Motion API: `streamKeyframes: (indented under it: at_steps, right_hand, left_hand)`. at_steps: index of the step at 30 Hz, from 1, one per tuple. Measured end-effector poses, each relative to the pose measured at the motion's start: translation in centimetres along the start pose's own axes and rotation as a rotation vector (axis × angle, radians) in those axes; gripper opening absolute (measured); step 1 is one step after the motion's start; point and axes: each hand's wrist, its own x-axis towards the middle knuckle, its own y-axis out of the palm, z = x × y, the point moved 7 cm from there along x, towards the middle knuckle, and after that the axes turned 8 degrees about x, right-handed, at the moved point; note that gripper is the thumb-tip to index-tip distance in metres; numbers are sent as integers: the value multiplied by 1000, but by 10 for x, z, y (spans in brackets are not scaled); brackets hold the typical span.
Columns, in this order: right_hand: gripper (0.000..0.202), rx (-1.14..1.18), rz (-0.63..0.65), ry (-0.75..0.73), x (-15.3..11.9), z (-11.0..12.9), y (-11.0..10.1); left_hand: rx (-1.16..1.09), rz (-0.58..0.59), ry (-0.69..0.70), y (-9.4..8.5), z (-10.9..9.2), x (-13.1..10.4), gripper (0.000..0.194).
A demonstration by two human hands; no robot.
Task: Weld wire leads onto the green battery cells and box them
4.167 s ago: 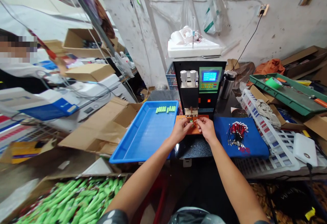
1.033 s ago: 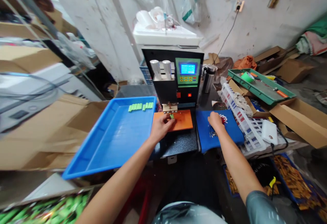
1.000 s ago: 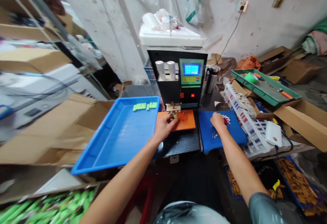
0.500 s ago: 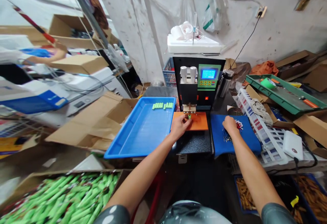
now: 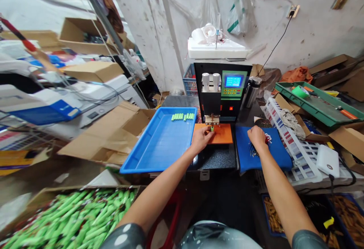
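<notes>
My left hand [image 5: 201, 137] is closed on a small green battery cell [image 5: 212, 129]. It holds the cell upright on the orange plate [image 5: 223, 134], right below the electrode tips [image 5: 212, 118] of a black spot welder [image 5: 204, 101] with a lit screen. My right hand [image 5: 257, 138] is curled over a pile of thin leads with red and white ends [image 5: 267, 138] on the blue mat [image 5: 277, 157]. Its fingertips are largely hidden, so what they grip cannot be made out. Left of the plate, a blue tray [image 5: 153, 143] bears a row of several green battery cells [image 5: 178, 116].
A carton of green wrapped packs [image 5: 82, 218] stands at the lower left. Beside the welder is a steel flask [image 5: 253, 92]. On the right are a white plastic basket [image 5: 295, 146], a white power bank [image 5: 327, 160] and a green tray [image 5: 321, 107]. Another person's arm [image 5: 42, 57] shows far left.
The view has shifted slightly, moving the scene a little to the right. Both hands keep nearly the same places, the left still holding the cell. The other person's arm at far left has moved.
</notes>
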Motion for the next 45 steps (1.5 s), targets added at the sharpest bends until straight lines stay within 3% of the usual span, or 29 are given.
streamKeyframes:
  at_steps: [5,10,16,19,26,30,33,37,41,45]
  right_hand:
    - [27,72,-31,-38,-6,2,-1]
    - [23,229,-202,-98,-9,0,-16]
    - [20,704,-500,-217,-16,-7,-42]
    - [24,947,-583,-233,-22,-11,-51]
    - [27,1326,-562,-169,-33,-5,-64]
    - [27,1494,-515,-138,-33,0,-58]
    - [29,1631,-429,-82,-36,7,-45]
    - [30,1772,-302,-22,-45,21,-31]
    - [31,1866,-189,31,-57,38,-19]
    - [30,1930,-55,64,-70,59,-5]
  left_hand:
    - [-35,6,18,-1,-4,-3,29]
    - [-81,21,-14,2,1,-4,32]
    - [-239,52,-22,0,-5,-7,38]
    - [-266,48,-6,-6,-10,-9,35]
    - [-231,27,13,-10,-12,-11,33]
    - [-183,-41,72,-21,-25,-19,30]
    - [-175,-94,92,-39,-35,-39,38]
    - [-104,-188,28,-81,-33,-81,52]
    - [72,-310,-144,-139,-18,-135,60]
    - [381,-428,-415,-210,11,-206,61]
